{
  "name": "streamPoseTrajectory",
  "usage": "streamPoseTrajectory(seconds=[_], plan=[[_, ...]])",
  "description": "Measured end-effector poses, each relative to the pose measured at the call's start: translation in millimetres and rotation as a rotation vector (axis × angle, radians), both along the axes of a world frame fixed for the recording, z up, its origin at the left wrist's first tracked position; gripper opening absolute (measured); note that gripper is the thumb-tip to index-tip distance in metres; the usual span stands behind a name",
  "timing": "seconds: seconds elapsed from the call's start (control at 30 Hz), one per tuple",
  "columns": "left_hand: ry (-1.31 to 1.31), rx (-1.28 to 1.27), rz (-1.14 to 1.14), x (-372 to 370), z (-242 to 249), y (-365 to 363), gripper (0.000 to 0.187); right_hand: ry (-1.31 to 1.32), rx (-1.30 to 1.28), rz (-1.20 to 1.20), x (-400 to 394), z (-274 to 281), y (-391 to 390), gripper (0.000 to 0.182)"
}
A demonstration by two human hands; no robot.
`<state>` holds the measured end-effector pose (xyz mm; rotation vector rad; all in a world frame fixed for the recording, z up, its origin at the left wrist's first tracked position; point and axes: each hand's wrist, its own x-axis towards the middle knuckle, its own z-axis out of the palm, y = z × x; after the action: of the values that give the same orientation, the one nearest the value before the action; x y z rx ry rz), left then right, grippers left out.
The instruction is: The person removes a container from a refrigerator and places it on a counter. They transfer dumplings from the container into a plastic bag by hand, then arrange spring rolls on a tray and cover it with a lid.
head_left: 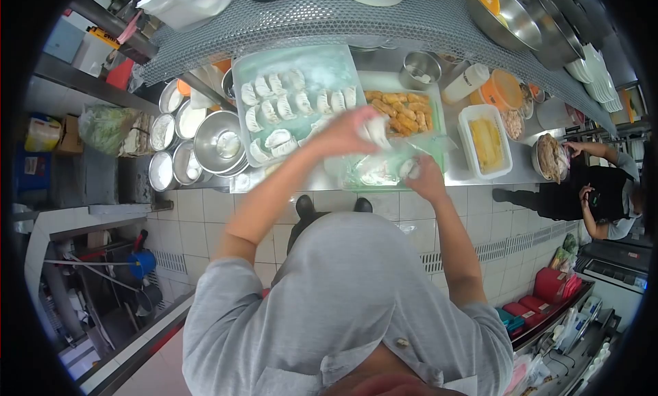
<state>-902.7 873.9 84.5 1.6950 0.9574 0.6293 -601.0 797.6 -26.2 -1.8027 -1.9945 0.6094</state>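
Observation:
My left hand is closed on a pale dumpling, slightly blurred, above the counter. Below it, a clear plastic bag with whitish contents lies over a green tray. My right hand has its fingers curled at the right side of this bag, by a whitish bunched part that is hard to make out. To the left, a translucent tub holds several floured dumplings. Behind my hands, golden-brown rolls fill another tray.
Steel bowls and tins of white powder stand at left. On the right are a container of yellow food, a squeeze bottle and an orange tub. A mesh shelf overhangs the counter. A co-worker stands far right.

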Motion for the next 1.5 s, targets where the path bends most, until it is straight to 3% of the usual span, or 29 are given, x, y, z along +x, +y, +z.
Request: streamPoseTrajectory(seconds=[0.07,0.13,0.3,0.5,0.63,0.73,0.83,0.93,1.13,1.23,1.3,1.43,1.5], plan=[[0.211,0.081,0.119,-28,35,32,0.067,-0.008,0.042,0.005,5,-9,-2,0.056],[0.328,0.204,0.215,-49,29,74,0.070,0.009,0.056,-0.008,10,-14,-2,0.056],[0.431,0.046,0.279,-51,-11,150,0.073,0.090,0.095,-0.064,17,0,-6,0.054],[0.470,0.007,0.250,-38,-22,162,0.073,0.120,0.073,-0.081,16,20,-14,0.052],[0.646,0.019,0.231,-54,-8,170,0.072,0.087,0.097,-0.043,14,38,-16,0.051],[0.722,-0.027,0.215,-66,-15,174,0.071,0.180,-0.073,-0.081,1,81,-12,0.052],[0.958,0.341,0.186,-66,-18,168,0.068,0.265,-0.003,0.002,-14,112,13,0.053],[1.061,0.270,0.165,-61,2,157,0.063,0.328,0.124,0.115,-41,137,52,0.050],[0.968,0.320,0.239,-81,-5,155,0.056,-0.023,0.219,0.300,-129,154,184,0.061],[0.865,0.362,0.328,-95,-4,140,0.055,0.017,0.147,0.276,-164,118,245,0.062],[0.839,0.349,0.346,-100,11,123,0.054,0.097,-0.040,0.262,-178,107,268,0.062],[0.768,0.437,0.369,-122,12,112,0.050,0.043,-0.102,0.329,-200,102,274,0.058],[0.704,0.489,0.405,-131,10,106,0.046,-0.108,0.081,0.404,-207,99,278,0.053]])
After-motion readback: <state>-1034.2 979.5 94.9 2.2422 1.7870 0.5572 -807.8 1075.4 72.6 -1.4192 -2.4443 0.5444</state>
